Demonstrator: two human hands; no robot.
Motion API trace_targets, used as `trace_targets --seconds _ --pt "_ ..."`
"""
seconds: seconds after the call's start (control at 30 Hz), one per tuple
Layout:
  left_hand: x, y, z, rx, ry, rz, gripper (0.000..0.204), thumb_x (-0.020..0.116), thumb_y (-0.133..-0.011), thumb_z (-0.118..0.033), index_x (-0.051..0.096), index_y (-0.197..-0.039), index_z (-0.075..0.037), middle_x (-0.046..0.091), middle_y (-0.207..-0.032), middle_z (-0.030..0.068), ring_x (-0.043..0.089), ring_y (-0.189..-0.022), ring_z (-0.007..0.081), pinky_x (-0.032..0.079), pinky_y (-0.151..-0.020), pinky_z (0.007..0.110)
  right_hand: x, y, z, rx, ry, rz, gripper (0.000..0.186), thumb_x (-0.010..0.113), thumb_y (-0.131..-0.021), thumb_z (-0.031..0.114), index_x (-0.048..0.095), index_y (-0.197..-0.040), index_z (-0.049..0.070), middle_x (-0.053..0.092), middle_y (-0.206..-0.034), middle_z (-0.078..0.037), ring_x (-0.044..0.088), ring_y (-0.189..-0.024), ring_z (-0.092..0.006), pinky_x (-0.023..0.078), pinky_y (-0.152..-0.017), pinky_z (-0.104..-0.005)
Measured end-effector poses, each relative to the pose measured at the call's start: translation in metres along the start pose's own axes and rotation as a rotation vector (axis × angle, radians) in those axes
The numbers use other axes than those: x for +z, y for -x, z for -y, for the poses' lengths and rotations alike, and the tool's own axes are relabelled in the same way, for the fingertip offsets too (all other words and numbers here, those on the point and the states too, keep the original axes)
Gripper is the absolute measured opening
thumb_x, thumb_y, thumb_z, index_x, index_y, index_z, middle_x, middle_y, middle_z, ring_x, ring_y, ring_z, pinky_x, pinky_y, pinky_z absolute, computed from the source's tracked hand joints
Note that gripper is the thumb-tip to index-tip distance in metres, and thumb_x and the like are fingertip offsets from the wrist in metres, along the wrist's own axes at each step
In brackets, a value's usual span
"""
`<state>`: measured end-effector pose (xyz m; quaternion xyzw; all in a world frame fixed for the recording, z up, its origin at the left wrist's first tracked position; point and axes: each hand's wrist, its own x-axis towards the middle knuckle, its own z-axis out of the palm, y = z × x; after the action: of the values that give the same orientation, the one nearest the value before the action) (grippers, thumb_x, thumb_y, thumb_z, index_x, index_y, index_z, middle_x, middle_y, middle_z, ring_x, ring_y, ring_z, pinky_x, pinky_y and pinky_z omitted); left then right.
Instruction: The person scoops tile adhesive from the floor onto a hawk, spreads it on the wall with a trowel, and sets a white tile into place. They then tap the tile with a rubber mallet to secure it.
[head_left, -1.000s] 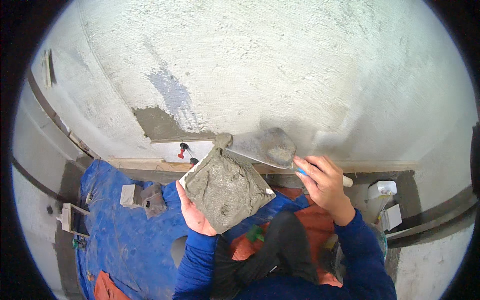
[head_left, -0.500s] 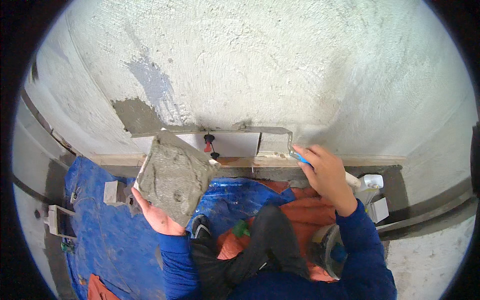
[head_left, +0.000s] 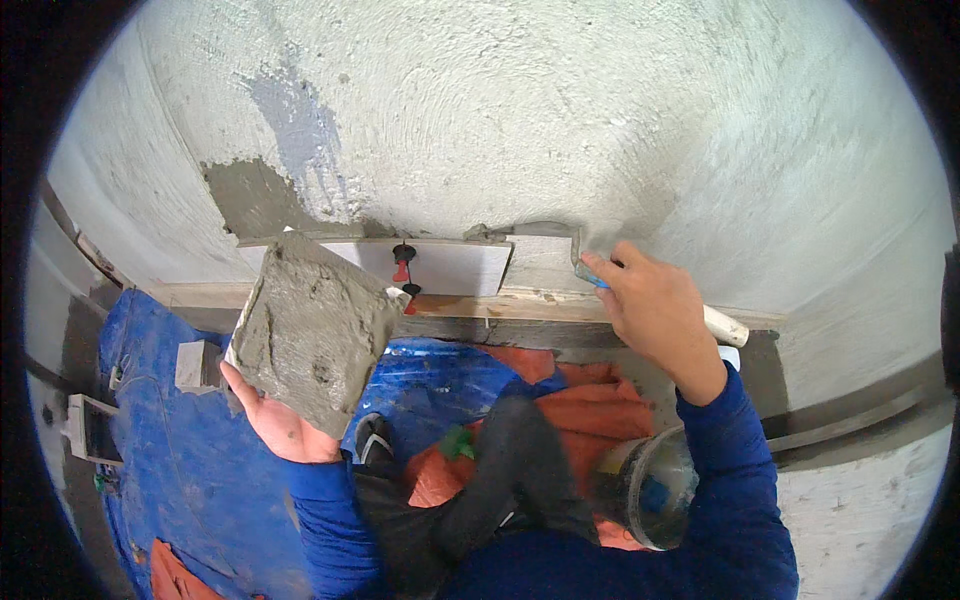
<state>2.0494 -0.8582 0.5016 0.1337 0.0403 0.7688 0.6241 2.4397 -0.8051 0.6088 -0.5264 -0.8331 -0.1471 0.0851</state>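
Observation:
My left hand (head_left: 285,428) supports a tile from below; its top is coated in thick grey mortar (head_left: 315,330), and a pale edge of the tile shows. Fingers under it are mostly hidden. My right hand (head_left: 655,310) grips a trowel (head_left: 576,252) by its blue handle. The trowel's thin blade lies flat against the rough wall (head_left: 520,120), just above a white tile (head_left: 460,265) set low on it. A small lump of mortar (head_left: 482,233) sits by the blade's left end. Red and black tile spacers (head_left: 403,265) stick out at a joint in the tile row.
A wooden strip (head_left: 550,303) runs below the tiles. By my right forearm stands a bucket (head_left: 650,490). Blue tarp (head_left: 210,480) and orange sheeting (head_left: 590,400) cover the floor. A white tube (head_left: 725,325) lies right; a pale block (head_left: 197,367) is at left.
The view has shifted, so the wall and tiles appear higher and further left. The trowel blade has slid slightly right along the wall. Both hands keep their holds.

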Motion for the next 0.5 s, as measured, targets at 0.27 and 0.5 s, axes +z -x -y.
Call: trace_targets --seconds 0.27,0.5 --pt "-0.004 -0.009 -0.002 -0.032 0.017 0.066 0.070 0.044 -0.106 -0.058 0.048 -0.153 -0.008 0.045 -0.160 0.0173 0.042 -0.145 0.0400 0.029 -0.122 0.058 0.008 -0.002 0.001 0.102 -0.070 0.055 0.036 0.069 -0.090 0.014 0.071 -0.126 0.013 0.064 -0.099 -0.012 0.068 -0.086 -0.0362 0.054 -0.072 -0.0481" --pt "-0.005 -0.007 -0.002 -0.026 0.023 0.086 0.067 0.046 -0.107 -0.053 0.043 -0.156 -0.008 0.039 -0.164 0.0170 0.037 -0.149 0.0401 0.027 -0.123 0.059 0.001 0.003 -0.008 0.136 -0.084 0.060 0.035 0.070 -0.089 0.015 0.072 -0.124 0.014 0.066 -0.100 -0.011 0.068 -0.084 -0.0370 0.055 -0.072 -0.0476"
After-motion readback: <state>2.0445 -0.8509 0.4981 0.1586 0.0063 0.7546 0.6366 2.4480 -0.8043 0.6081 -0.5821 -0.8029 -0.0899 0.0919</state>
